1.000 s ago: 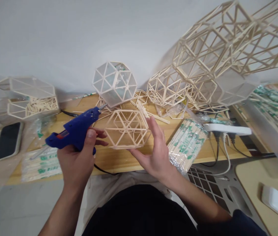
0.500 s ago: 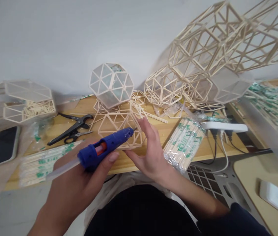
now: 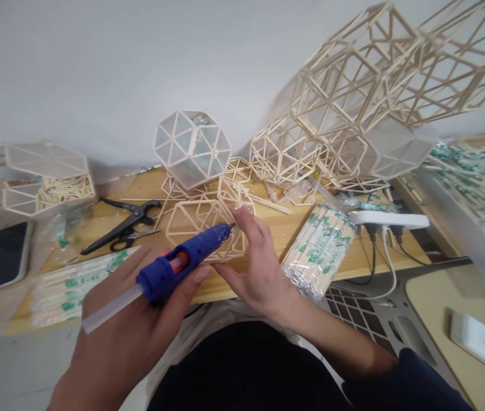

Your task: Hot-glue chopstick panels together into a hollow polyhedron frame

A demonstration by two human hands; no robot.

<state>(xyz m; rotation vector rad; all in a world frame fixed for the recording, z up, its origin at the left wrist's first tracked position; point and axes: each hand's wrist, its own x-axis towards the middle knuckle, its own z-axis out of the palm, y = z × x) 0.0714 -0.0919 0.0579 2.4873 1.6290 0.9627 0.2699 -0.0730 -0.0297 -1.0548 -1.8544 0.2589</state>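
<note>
My left hand [image 3: 122, 325] is wrapped around a blue glue gun [image 3: 201, 248], with a clear glue stick [image 3: 111, 308] jutting from its rear end. The gun's nozzle points up and right, close to the fingers of my right hand [image 3: 263, 274]. Thumb and fingers of that hand grip the right side of a small open frame of wooden sticks [image 3: 193, 202], just above the table's front edge. The gun covers part of the frame, so whether the nozzle touches a joint cannot be told.
Black shears [image 3: 124, 225] and smaller scissors [image 3: 133, 238] lie left. Wrapped stick packs [image 3: 321, 248] flank my hands. Behind stand a panelled polyhedron [image 3: 193, 149] and a tall stick lattice [image 3: 345, 85]. A white power strip [image 3: 390, 219] with cables sits right, a phone [image 3: 5, 255] far left.
The stick frame has tilted and shifted slightly in my right hand, its upper part now standing higher beside the fingers. The glue gun stays in my left hand, almost in place.
</note>
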